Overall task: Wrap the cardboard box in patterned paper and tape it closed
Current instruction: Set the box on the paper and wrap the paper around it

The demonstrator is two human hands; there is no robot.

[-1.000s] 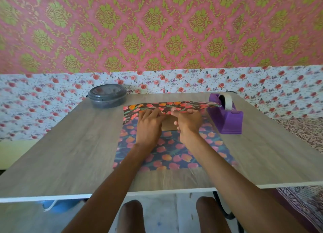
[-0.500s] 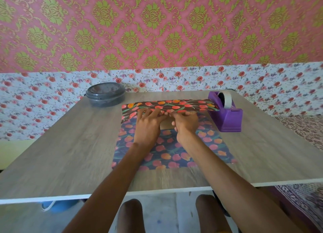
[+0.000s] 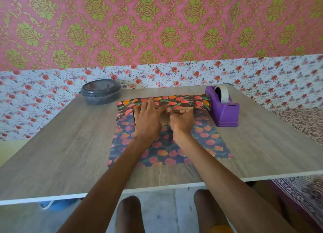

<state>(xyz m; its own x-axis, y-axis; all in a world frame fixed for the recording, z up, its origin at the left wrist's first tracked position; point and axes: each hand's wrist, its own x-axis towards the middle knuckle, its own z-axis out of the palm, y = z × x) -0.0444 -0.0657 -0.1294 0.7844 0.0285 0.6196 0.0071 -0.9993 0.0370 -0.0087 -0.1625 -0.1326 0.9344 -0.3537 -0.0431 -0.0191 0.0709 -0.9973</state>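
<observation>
so the box (image 3: 164,119) sits on the counter (image 3: 70,145) around the middle, toward the far side, right on top of the tulip-print paper (image 3: 167,149). most of the sheet lies flat on the counter on the near side of the box, and the far end of it is folded up and over the top of the box, so only a bit of bare cardboard shows between the hands and at the left corner

left hand (image 3: 148,122) lies flat with the fingers stretched out, pressing the folded flap down onto the top of the box. right hand (image 3: 182,121) is just beside it, the two nearly touching, with its fingers curled in and gripping the near edge of that same flap of paper where it ends on the box top

purple tape dispenser (image 3: 224,112) stands just right of the box with a white roll of tape (image 3: 222,93) in it, and its near left corner looks like it sits on the edge of the paper. a round grey container (image 3: 101,94) with a lid on is at the far left of the counter, apart from the paper. picture is a little blurry around the hands, so I can't tell exactly how the right thumb lies
</observation>
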